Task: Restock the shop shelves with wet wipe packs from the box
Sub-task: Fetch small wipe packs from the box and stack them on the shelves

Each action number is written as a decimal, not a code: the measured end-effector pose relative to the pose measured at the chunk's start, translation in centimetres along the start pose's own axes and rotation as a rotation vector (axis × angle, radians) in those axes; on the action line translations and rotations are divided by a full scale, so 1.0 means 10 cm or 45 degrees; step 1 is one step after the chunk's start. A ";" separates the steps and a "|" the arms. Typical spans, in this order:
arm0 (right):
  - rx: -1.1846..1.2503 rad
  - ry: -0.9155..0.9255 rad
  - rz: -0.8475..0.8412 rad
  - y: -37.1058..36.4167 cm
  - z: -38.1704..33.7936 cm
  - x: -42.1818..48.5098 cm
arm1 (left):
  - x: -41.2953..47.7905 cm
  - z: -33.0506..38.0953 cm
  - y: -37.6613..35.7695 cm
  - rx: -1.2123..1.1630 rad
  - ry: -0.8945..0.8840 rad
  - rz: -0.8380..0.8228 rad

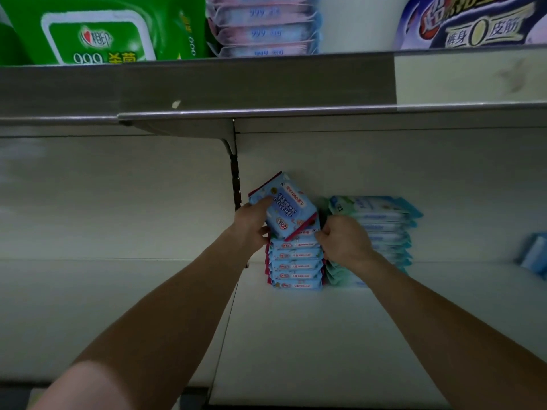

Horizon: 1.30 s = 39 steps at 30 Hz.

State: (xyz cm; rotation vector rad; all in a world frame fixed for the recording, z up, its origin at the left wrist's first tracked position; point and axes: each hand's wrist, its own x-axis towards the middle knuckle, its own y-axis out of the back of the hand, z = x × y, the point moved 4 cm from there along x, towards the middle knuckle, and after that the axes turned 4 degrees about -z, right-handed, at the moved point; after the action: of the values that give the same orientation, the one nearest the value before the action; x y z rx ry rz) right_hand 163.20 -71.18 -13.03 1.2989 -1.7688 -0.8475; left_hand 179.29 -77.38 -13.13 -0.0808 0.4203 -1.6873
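Observation:
A blue wet wipe pack with red edges (285, 207) tilts on top of a stack of the same packs (296, 266) at the back of the lower white shelf (296, 335). My left hand (251, 224) grips the tilted pack on its left side, thumb across its face. My right hand (344, 239) holds the stack's upper right corner, fingers curled against the packs. The supply box is out of view.
A second stack of light blue-green packs (381, 229) stands just right of the first. More blue packs (534, 255) lie at the far right. The upper shelf (207, 84) carries a large green pack (100, 31), pink-blue packs (263, 25) and a purple package (473, 22).

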 end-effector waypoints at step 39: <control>0.866 -0.055 -0.215 0.32 -0.13 0.09 | -0.25 0.24 -0.02 0.481 0.038 -0.148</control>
State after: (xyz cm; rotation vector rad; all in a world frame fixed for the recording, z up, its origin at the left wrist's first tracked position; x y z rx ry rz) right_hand 162.70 -71.28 -9.53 1.8888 -2.0942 -0.3561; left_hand 180.20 -75.47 -10.37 0.2012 0.1153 -1.8572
